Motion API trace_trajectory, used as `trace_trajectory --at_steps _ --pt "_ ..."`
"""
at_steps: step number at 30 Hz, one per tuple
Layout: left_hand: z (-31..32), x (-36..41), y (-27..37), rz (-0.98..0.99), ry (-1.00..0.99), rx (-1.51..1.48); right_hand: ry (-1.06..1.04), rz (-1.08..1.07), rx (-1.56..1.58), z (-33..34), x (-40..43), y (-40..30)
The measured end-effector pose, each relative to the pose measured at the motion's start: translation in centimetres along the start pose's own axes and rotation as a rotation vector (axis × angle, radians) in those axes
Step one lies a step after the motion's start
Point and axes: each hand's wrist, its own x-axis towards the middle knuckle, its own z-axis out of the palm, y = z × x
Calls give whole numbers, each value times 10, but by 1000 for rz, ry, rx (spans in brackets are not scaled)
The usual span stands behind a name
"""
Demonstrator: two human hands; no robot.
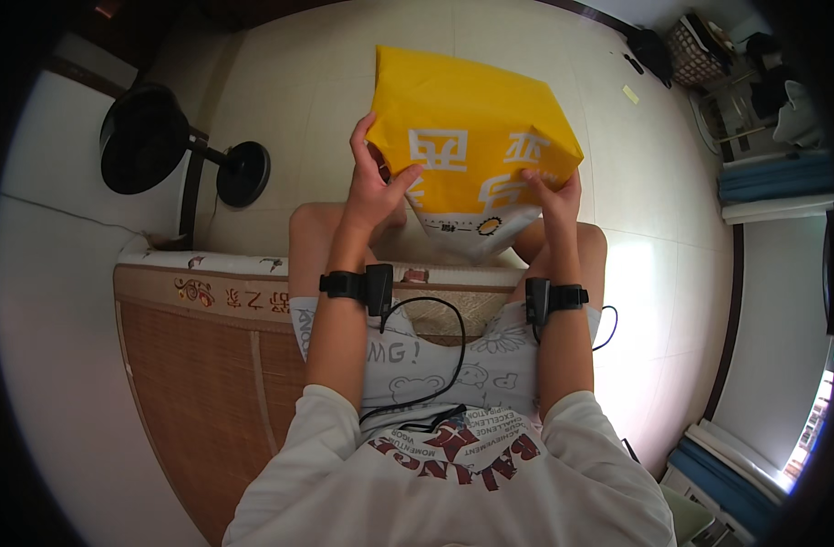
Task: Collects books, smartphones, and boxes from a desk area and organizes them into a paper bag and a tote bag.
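A yellow and white bag (468, 96) with printed writing hangs in front of my knees, above the tiled floor. My left hand (378, 181) grips its left side, thumb on the printed face and fingers behind the edge. On the right side, my right hand (559, 195) holds it the same way, with the thumb pressed on the front. The yellow part is uppermost in the view, and the white part narrows toward my legs. What the bag contains cannot be seen.
I sit on the edge of a bed with a woven mat (205, 355). A black pedestal fan (146, 140) stands at the left on a round base. Corded black devices (379, 290) are strapped to my forearms. A checked bag (696, 51) and blue curtains (765, 179) are at the right.
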Motion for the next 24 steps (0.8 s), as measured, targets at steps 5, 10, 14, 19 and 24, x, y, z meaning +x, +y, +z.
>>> trace_trajectory --at_steps 5,10,14,19,24 --pt "4 0 -1 -19 41 34 48 -76 -65 8 0 -4" --pt "5 2 4 -97 81 -83 124 -47 0 4 0 -4" --pt "-7 -3 -24 -70 66 -23 198 -66 69 5 0 -1" --pt "-2 7 -11 -347 231 -144 329 -121 221 -6 7 8" --pt "-7 9 -3 -1102 446 -334 357 -184 394 -20 10 10"
